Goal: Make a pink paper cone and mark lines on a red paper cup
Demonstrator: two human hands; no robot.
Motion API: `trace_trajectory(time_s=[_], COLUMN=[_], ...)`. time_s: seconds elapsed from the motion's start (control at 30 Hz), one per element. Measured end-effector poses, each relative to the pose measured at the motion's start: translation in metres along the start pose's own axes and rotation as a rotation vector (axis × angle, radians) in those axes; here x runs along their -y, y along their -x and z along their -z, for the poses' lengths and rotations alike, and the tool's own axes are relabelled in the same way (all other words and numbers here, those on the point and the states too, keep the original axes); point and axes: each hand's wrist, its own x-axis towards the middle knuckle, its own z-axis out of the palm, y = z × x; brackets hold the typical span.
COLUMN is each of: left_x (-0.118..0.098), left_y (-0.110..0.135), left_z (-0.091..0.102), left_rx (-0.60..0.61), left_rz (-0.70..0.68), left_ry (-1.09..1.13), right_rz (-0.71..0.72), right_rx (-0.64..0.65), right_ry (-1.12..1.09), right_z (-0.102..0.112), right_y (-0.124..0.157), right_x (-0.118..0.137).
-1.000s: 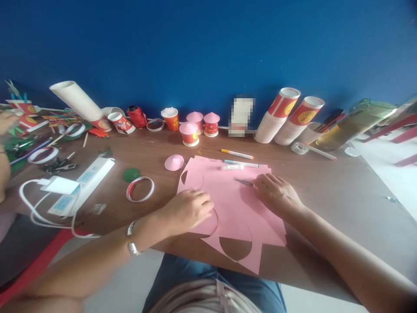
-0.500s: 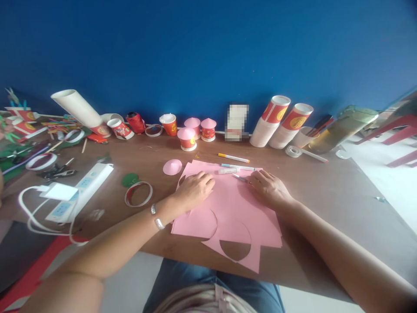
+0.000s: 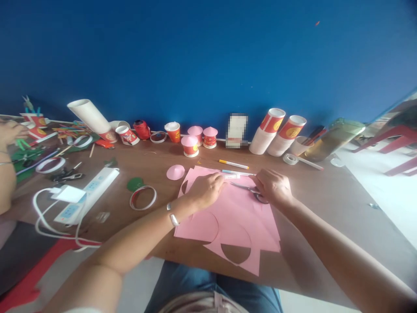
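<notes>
Head view: left hand (image 3: 207, 189) curled at white tube (image 3: 233, 176), right hand (image 3: 274, 187) curled beside scissors (image 3: 253, 190), pink paper (image 3: 233, 217) beneath; either grip's hold, I cannot tell

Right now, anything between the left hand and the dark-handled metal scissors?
Nothing visible: only flat pink paper shows between the left hand and the dark-handled metal scissors. A small white cylindrical tube lies just on the gap's far side.
</notes>
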Motion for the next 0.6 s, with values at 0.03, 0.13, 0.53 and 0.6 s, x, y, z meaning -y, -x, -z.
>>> trace_trajectory(time_s=[0.03, 0.13, 0.53, 0.6], left_x=[-0.002, -0.008, -0.030, -0.035], left_y=[-0.004, -0.016, -0.027, -0.048], left_z=[0.000, 0.002, -0.007, -0.015], left_rx=[0.004, 0.013, 0.002, -0.036], left_rz=[0.007, 0.008, 0.031, 0.085], left_ry=[0.031, 0.153, 0.485, 0.680], right_rz=[-0.021, -0.193, -0.413, -0.405], right_rx=[-0.005, -0.024, 0.161, 0.204], right_ry=[0.004, 0.063, 0.111, 0.109], right_z=[0.004, 0.019, 0.027, 0.018], right_y=[-0.009, -0.045, -0.156, -0.163], right_x=[-0.005, -0.029, -0.111, -0.125])
